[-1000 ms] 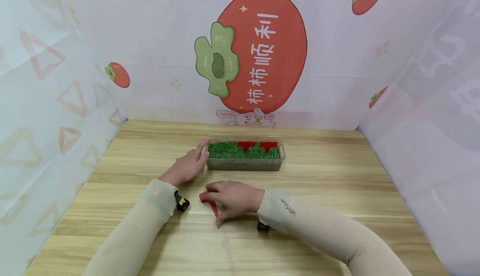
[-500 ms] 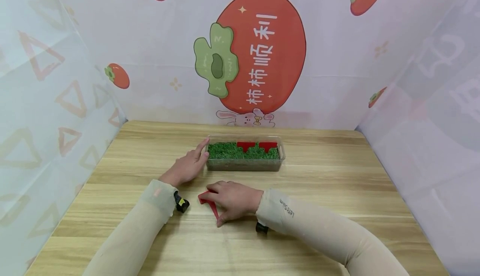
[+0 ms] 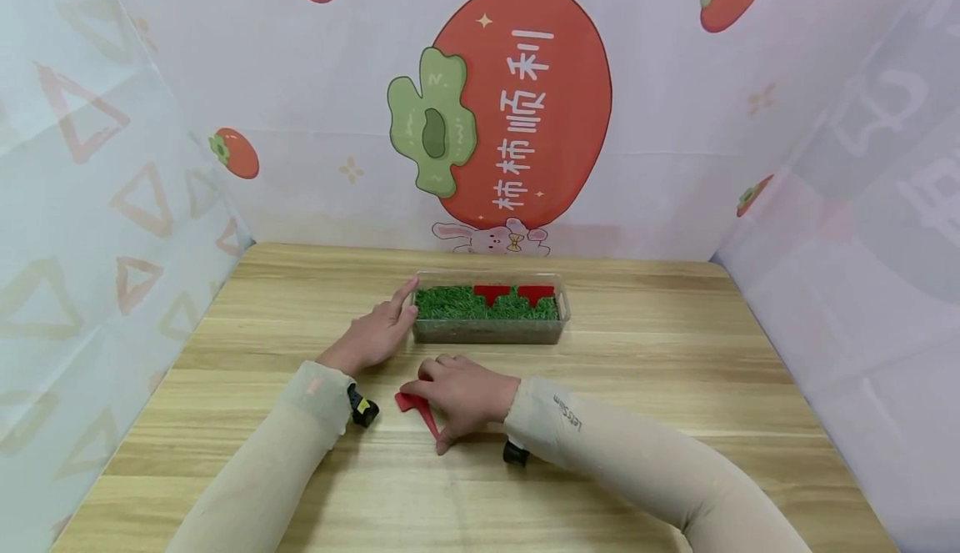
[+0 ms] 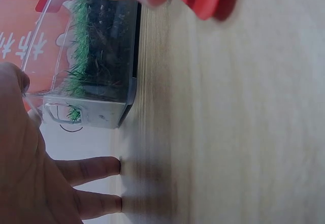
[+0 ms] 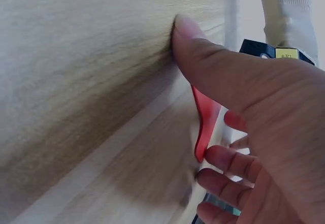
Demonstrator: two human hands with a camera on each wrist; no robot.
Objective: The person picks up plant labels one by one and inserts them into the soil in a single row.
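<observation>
My left hand touches the left end of a clear plastic box, its fingers fairly straight. In the left wrist view, two extended fingers reach down to the tabletop beside the box. Green artificial grass on a dark base fills the box, and two red T-shaped plant labels stand in it toward the right. In front of the box, my right hand holds another red T-shaped plant label low over the table, thumb at its narrow end. In the right wrist view the label is partly behind the thumb.
The wooden table reaches back to a wall hanging printed with persimmons. Patterned sheets enclose both sides. A small black wrist camera sits under the left sleeve, between the two arms.
My right hand has shifted slightly, its index finger drawing back from the wide end of the red label, which shows more. The left hand and the box have stayed in place.
</observation>
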